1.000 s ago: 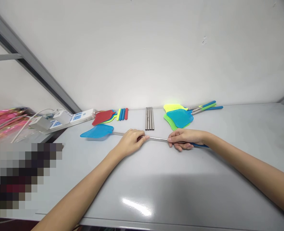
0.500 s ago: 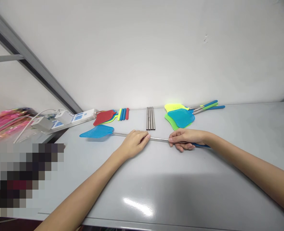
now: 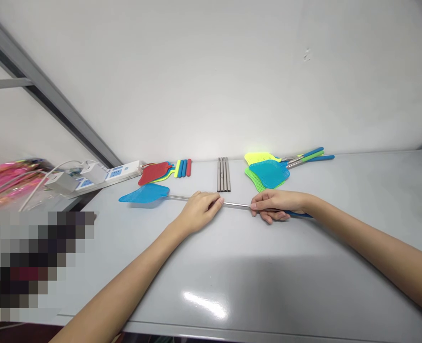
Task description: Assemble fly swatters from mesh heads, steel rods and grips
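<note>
A fly swatter with a blue mesh head, a thin metal rod and a blue handle lies across the middle of my view, its head to the left. My left hand is closed over the rod, nearer the head. Farther right, my right hand pinches the rod where it meets the handle, and the handle's end shows past my palm. Behind my hands, several metal tubes lie side by side. To the right rests a pile of fly swatters with yellow, green and blue heads.
Red, blue and yellow swatter heads lie at the back left, beside several coloured grips. A white power strip with plugs and cables runs along the left. Pink plastic-wrapped items sit beyond it. A wall borders the grey table behind.
</note>
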### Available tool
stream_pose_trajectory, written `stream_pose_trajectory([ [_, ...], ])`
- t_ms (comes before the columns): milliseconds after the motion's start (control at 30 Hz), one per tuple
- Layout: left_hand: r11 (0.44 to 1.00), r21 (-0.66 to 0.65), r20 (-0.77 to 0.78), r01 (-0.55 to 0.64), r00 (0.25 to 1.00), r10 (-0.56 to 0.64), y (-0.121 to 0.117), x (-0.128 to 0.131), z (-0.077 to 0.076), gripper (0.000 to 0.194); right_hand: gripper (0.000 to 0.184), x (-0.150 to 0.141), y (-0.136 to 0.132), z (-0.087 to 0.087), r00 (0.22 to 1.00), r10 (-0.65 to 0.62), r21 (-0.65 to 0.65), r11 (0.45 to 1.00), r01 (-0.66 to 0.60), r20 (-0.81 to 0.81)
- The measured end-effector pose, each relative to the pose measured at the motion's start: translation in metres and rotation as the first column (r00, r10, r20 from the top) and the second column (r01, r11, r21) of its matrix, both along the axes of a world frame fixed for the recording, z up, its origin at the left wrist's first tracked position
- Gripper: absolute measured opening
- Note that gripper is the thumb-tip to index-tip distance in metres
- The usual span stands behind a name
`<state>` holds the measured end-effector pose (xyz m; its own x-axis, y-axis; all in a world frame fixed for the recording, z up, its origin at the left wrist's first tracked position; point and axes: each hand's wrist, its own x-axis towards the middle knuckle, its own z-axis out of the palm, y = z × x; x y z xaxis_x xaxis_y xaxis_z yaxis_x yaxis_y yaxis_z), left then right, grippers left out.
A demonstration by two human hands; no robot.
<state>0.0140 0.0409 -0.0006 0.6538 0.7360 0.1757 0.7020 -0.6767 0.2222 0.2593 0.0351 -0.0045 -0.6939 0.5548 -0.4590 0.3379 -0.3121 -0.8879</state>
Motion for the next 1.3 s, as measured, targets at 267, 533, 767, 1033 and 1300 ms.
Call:
stream_pose_trajectory([
  [267,1.0,0.01,-0.028,0.017,0.999,-0.017,-0.008,0.006,0.002,0.032,0.027,0.0,0.0,0.003,1.0,0.024,0.007,1.0,-0.024,0.004],
  [533,0.995,0.064,-0.046,0.082,0.996,-0.079,-0.023,0.023,-0.005,0.022,0.031,-0.007,-0.005,0.008,0.998,0.037,0.042,0.998,-0.039,0.045],
  [767,0.984,0.04,-0.053,0.171,0.984,-0.169,-0.029,0.027,-0.003,0.027,0.038,-0.019,-0.014,0.01,0.996,0.041,0.052,0.998,-0.045,0.078],
  [1033,0.979,-0.017,-0.049,0.203,0.978,-0.204,-0.032,0.029,-0.003,0.024,0.036,-0.022,-0.019,0.008,0.997,0.041,0.075,0.996,-0.046,0.062],
  [1300,0.98,-0.028,-0.012,0.196,0.98,-0.197,-0.029,0.027,-0.004,0.021,0.036,-0.02,-0.014,0.004,0.998,0.046,0.069,0.996,-0.05,0.052],
])
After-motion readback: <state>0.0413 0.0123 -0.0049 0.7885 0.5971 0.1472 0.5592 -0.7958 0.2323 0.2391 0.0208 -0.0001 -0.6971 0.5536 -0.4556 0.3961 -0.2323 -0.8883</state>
